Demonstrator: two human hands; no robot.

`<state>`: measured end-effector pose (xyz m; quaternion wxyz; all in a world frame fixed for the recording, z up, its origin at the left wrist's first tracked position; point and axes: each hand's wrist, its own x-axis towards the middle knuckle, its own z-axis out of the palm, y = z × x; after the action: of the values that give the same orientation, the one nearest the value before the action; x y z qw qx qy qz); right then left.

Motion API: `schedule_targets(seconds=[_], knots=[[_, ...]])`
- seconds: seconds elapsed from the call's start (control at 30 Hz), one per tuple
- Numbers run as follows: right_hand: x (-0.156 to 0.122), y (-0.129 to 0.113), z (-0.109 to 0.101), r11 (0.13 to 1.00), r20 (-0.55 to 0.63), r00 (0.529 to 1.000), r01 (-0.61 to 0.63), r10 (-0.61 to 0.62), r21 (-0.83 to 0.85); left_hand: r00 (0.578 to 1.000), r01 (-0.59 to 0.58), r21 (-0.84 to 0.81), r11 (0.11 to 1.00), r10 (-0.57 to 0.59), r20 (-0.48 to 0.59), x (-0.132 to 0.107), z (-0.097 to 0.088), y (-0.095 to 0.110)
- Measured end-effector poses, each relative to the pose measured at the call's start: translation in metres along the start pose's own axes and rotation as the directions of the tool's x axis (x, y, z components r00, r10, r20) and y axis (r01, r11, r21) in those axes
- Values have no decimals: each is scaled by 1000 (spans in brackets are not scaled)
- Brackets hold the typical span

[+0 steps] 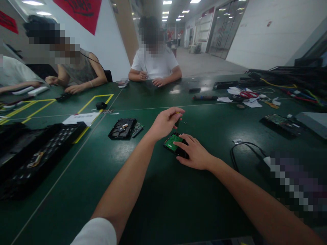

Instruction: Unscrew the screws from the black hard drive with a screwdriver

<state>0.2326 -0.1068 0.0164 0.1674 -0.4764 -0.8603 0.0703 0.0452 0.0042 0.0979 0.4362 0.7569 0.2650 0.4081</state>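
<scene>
A hard drive (171, 144) lies on the green table with its green circuit board facing up. My right hand (195, 151) is spread over its right side, thumb at the near edge and fingers on the board, gripping it against the table. My left hand (166, 125) is closed just above the drive's far edge, around what looks like a small dark screwdriver (178, 121), mostly hidden by the fingers. Several tiny screws (184, 122) lie just beyond. To the left sit another hard drive (122, 128), its casing dark, and a loose circuit board (138, 129) beside it.
Black slotted trays (51, 153) stand at the left. A further drive (281, 124), a grey box (313, 123) and a black cable (233, 154) are on the right. Cables and paper scraps (251, 95) lie farther back. Other people sit across the table.
</scene>
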Motion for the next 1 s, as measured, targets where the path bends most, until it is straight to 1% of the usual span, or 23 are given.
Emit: schedule_targets(seconds=[0.1, 0.17, 0.23, 0.33, 0.43, 0.53, 0.63, 0.73, 0.87, 1.0], knots=[[0, 0, -1, 1000, 4, 1000, 0, 0, -5, 999, 9, 13, 1000, -8, -43, -1, 0, 2], [0, 0, -2, 1000, 11, 1000, 2, -2, -11, 998, 1, -11, 1000, -2, -71, -1, 1, 2], [0, 0, -2, 1000, 12, 1000, 2, -2, -15, 997, 0, -35, 999, -2, -76, 0, 1, 2], [0, 0, -1, 1000, 13, 1000, -1, 1, -18, 999, -1, -30, 1000, 0, -49, 0, 2, 1], [0, 0, -1, 1000, 18, 1000, -2, 2, -19, 1000, 14, -35, 999, -14, 1, 0, 2, 2], [0, -1, -1, 1000, 21, 1000, -2, 2, -17, 995, 92, -129, 987, -86, 57, 0, 1, 6], [1, -1, -2, 1000, 19, 1000, 2, -2, -14, 988, 152, -240, 959, -138, 74, 0, 0, 8], [1, -1, -2, 1000, 14, 1000, 1, -1, -12, 990, 139, -261, 955, -129, 56, 0, -1, 9], [0, 0, -1, 1000, 10, 1000, 3, -2, -8, 994, 107, -202, 974, -105, 21, 0, 0, 8], [0, 1, -1, 1000, 9, 1000, -1, 1, -7, 992, 111, -174, 979, -119, -37, -1, 2, 8]])
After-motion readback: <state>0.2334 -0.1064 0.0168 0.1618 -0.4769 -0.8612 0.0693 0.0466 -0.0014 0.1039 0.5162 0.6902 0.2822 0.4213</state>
